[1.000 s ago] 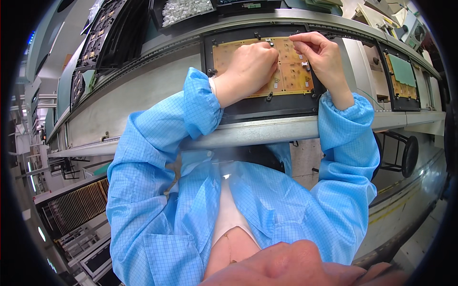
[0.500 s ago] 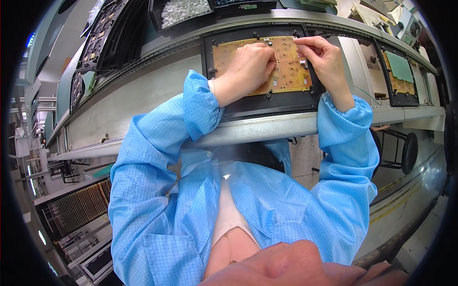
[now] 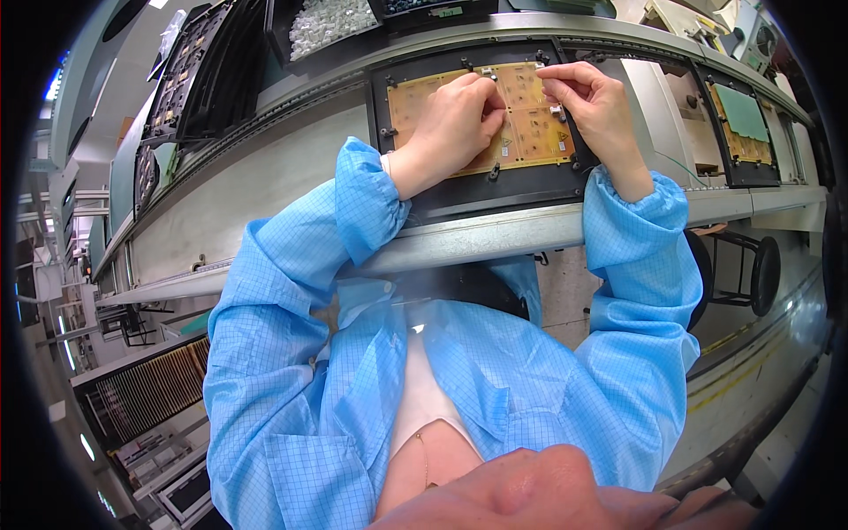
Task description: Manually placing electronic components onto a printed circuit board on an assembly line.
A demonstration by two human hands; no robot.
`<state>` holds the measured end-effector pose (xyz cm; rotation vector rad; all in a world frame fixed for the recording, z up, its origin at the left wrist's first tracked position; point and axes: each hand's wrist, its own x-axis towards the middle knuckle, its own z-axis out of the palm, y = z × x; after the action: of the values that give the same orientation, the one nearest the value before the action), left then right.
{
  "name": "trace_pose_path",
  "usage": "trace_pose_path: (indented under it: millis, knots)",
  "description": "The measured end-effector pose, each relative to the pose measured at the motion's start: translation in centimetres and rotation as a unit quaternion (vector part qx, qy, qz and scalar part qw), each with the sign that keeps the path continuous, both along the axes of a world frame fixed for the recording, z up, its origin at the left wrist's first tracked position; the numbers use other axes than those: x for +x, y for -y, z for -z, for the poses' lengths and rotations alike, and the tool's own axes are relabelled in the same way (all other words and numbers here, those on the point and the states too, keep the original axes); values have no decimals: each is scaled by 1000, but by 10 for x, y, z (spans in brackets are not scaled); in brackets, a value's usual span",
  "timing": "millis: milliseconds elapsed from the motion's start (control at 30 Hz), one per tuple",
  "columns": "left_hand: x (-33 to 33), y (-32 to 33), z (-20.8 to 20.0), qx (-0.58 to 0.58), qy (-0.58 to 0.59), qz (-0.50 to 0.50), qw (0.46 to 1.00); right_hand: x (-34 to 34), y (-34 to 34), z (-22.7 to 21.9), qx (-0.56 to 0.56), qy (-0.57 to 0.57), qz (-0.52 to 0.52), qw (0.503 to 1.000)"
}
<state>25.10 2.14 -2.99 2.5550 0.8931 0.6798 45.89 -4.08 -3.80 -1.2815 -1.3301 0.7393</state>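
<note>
A yellow-brown circuit board [image 3: 543,146] lies in a black carrier frame [image 3: 442,201] on the rail line in front of me. My left hand [image 3: 449,126] is over the board's middle, fingers curled inward; anything inside them is hidden. At the board's far right corner my right hand [image 3: 594,104] makes a pinch with thumb and forefinger. A small white connector [image 3: 540,67] shows at those fingertips. Another white connector [image 3: 557,113] sits on the board below the right fingers, and one more white part [image 3: 487,71] stands by the far edge.
Behind the rail stand a black bin of white parts [image 3: 329,25] and a bin of dark blue parts [image 3: 415,4]. Black carriers [image 3: 190,75] lean at the far left. To the right, another carrier holds a board with a green sheet [image 3: 740,113]. A round black stool [image 3: 765,276] stands below the rail.
The view has shifted slightly. My left fingers have drawn in a little over the board, while my right hand keeps its pinch at the corner.
</note>
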Motion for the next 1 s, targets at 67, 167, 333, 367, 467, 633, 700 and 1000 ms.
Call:
trace_pose_path:
  millis: [67,167,333,367,467,633,700,1000]
  knots:
    - [0,4,-3,-14,11,1,1000,0,1,3,6,-3,0,1000]
    - [1,0,0,-18,1,-2,1000,-1,2,2,5,-5,-1,1000]
    - [-4,0,-5,6,-18,-4,1000,-6,-4,-1,-5,-4,-10,1000]
    - [-8,1,-10,38,-38,-2,999,-9,-7,-3,-4,-5,-15,1000]
    - [-21,5,-14,88,-67,-2,994,-19,-6,-14,-12,7,-22,1000]
    - [-15,31,-10,257,-127,20,958,-28,13,-22,-42,-35,-19,998]
    - [-24,18,-27,205,-118,-1,971,-24,20,-26,-68,-64,-27,995]
    - [-132,-94,-70,374,-296,-242,845,-15,53,-32,-168,-54,-54,983]
